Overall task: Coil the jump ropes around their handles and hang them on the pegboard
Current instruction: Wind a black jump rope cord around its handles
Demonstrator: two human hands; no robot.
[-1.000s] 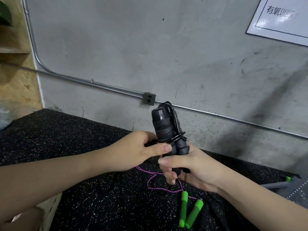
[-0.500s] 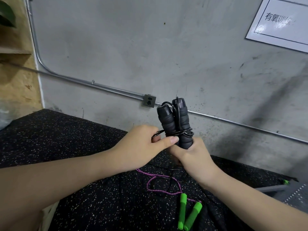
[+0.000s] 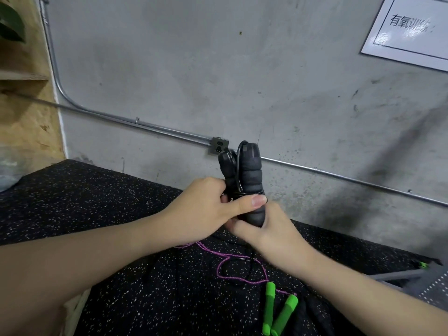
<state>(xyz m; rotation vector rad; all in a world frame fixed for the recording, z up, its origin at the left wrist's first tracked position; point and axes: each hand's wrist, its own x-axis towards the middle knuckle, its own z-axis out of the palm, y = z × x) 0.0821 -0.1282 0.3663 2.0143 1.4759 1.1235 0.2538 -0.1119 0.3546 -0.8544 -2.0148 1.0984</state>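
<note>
Two black foam jump rope handles (image 3: 251, 173) stand upright side by side, with thin black rope looped around them. My right hand (image 3: 264, 235) grips their lower ends from below. My left hand (image 3: 206, 212) holds the handles at mid-height, its thumb pressing the rope wraps against them. Loose black rope trails down onto the floor. A second jump rope with green handles (image 3: 278, 311) and a purple cord (image 3: 232, 265) lies on the black speckled mat (image 3: 121, 214) below my hands. No pegboard is in view.
A grey concrete wall (image 3: 218, 81) rises just behind the mat, with a metal conduit (image 3: 145, 124) and a small outlet box (image 3: 219, 145). A white sign (image 3: 409, 32) hangs at the upper right. A wooden shelf unit (image 3: 21, 93) stands at left. Grey metal gear (image 3: 412, 277) lies at right.
The black handles have turned so one now sits in front of the other. My left thumb has slid across the rope wraps, and my right hand has shifted lower on the handles.
</note>
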